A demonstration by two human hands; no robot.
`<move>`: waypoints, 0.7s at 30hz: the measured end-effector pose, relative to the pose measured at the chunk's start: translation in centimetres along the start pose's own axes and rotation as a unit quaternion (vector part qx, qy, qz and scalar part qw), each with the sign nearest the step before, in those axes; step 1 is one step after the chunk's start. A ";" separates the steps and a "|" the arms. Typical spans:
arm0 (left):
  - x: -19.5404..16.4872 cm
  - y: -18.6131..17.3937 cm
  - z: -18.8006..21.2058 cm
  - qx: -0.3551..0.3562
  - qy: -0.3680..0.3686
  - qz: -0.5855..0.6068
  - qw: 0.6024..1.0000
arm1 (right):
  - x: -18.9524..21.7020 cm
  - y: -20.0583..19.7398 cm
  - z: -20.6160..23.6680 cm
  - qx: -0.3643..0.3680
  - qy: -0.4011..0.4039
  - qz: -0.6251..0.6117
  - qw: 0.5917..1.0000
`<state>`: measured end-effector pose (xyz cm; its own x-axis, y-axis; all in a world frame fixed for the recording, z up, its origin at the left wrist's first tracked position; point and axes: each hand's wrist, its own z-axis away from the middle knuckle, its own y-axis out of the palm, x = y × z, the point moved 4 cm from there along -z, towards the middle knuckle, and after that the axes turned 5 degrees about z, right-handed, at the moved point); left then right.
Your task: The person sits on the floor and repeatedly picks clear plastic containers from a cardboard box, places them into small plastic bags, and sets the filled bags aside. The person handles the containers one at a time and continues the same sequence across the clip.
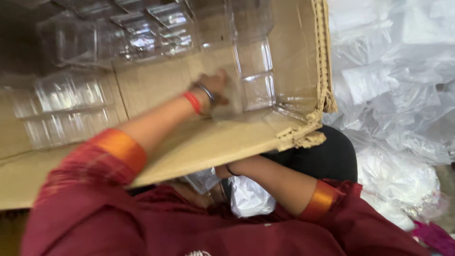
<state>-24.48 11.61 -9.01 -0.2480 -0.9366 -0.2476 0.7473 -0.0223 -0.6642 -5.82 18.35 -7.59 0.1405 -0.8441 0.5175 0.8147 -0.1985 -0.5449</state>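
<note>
Cardboard box (199, 142) holds clear plastic containers (256, 76); left hand (214, 87) reaches deep inside, fingers seemingly closed on one container, though blur hides the grip; right hand (222, 173) is tucked under the flap, its grasp unreadable; lifting needs a firm hold.

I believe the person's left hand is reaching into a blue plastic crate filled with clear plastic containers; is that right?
Not quite: the head view shows the left hand reaching into a brown cardboard box, not a blue plastic crate. The clear plastic containers are indeed inside it.
</note>
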 end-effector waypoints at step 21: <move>-6.7 6.9 -1.7 -0.022 -0.068 0.828 0.556 | -0.1 5.1 -2.4 -0.073 -0.053 -0.037 0.995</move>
<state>-18.69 18.29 -13.10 0.8090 0.3221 -0.4917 -0.1356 0.9162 0.3770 -3.01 16.26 -12.02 0.1484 -0.7691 0.6216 0.7349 -0.3349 -0.5897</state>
